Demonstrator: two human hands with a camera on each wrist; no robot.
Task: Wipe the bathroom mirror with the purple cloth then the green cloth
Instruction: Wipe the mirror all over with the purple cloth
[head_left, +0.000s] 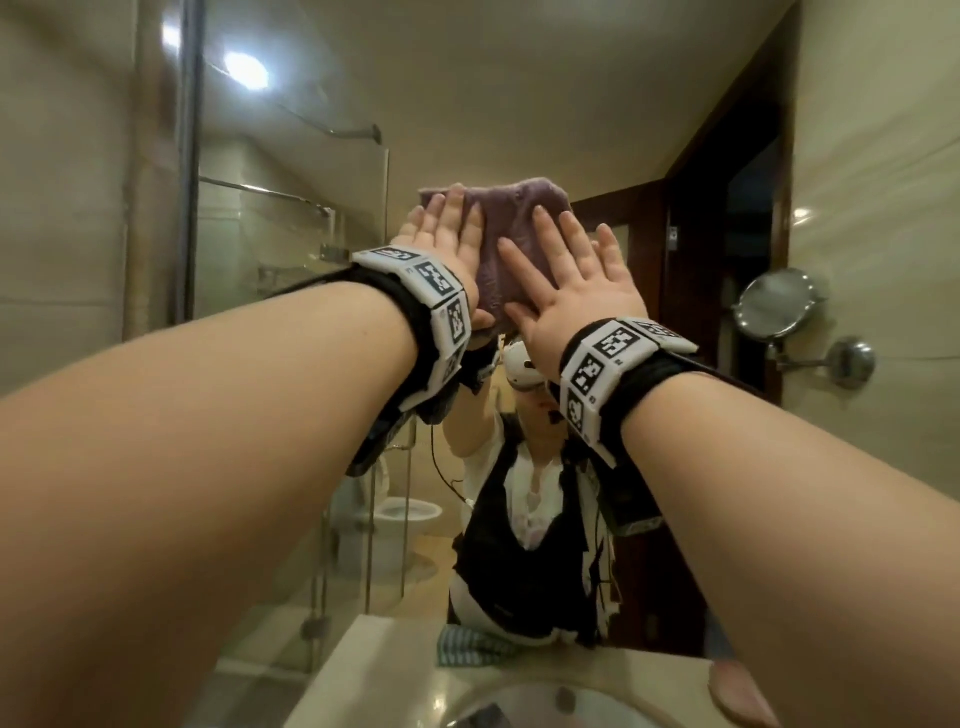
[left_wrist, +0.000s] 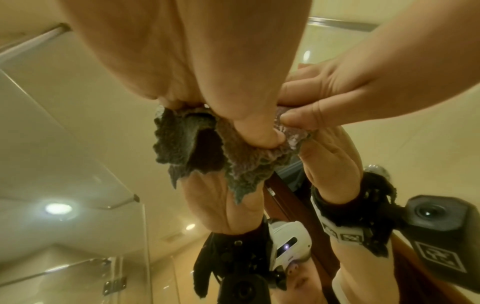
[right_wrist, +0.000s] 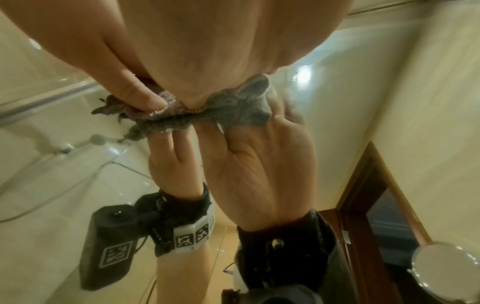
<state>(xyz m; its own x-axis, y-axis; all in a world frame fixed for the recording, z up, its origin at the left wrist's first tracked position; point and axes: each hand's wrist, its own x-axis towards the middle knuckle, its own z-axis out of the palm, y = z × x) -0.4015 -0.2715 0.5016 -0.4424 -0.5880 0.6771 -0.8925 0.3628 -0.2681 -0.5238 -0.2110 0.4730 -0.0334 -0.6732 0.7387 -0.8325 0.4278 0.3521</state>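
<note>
The purple cloth is spread flat on the bathroom mirror, above head height. My left hand presses its left part with straight fingers, and my right hand presses its right part the same way. From the left wrist view, the cloth bunches under my left hand, thumb on its lower edge. The right wrist view shows my right hand on the cloth, with both hands reflected below. A green checked cloth lies on the counter at the mirror's foot.
A sink sits in the beige counter directly below. A round chrome mirror on an arm sticks out from the right wall. A pink object lies at the counter's right. The glass reflects a shower screen and toilet.
</note>
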